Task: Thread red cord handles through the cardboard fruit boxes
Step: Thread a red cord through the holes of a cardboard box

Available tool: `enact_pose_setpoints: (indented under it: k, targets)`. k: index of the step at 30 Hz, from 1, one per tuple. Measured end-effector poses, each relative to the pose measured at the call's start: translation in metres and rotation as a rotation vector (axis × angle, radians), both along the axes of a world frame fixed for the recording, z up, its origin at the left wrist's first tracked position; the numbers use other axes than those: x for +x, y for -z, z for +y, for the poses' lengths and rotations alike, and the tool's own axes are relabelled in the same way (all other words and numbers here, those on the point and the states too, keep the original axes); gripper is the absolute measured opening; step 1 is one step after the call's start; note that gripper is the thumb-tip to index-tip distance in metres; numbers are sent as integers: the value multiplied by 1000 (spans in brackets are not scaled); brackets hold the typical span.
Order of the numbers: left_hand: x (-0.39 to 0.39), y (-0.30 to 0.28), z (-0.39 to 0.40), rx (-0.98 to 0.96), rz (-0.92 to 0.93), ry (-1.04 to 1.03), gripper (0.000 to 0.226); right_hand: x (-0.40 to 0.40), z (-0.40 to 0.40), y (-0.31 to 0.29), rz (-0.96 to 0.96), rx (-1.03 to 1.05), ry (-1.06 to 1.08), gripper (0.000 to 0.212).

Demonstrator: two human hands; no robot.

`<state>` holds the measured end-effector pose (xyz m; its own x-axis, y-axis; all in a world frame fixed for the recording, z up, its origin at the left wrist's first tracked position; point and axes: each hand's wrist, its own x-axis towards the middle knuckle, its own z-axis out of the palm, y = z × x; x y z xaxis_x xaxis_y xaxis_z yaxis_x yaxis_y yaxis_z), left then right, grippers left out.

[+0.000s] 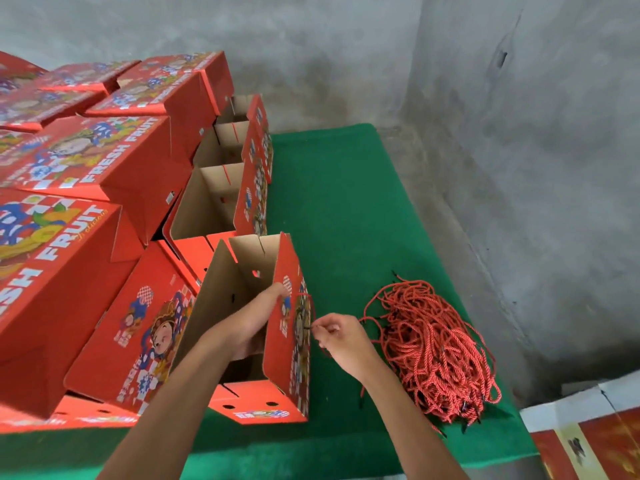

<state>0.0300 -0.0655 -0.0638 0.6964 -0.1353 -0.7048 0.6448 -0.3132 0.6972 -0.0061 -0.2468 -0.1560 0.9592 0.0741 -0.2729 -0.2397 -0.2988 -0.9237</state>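
Note:
An open red fruit box (pixel 287 344) stands at the front of the green table, its brown inside facing up. My left hand (pixel 258 315) reaches inside it and grips the top edge of its right wall, thumb on the printed outer face. My right hand (pixel 341 336) pinches the black tip of a red cord (pixel 309 303) against that outer face. The cord loops up the wall to a point near my left thumb. A heap of loose red cords (pixel 434 351) lies on the table just right of my right hand.
Several open boxes (pixel 221 199) stand in a row behind the one I hold. Closed red boxes (pixel 86 157) are stacked high on the left. The green table cover (pixel 343 209) ends at concrete walls. More printed cartons (pixel 588 441) sit low at the right.

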Motion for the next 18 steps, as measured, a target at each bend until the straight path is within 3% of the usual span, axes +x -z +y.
enact_pose_setpoints:
  k: [8, 18]
  targets:
    - [3, -12, 35, 15, 0, -58, 64, -13, 35, -11, -93, -203, -236, 16]
    - [-2, -22, 47, 4, -23, -76, 73, -15, 46, -24, -154, -223, -250, 13]
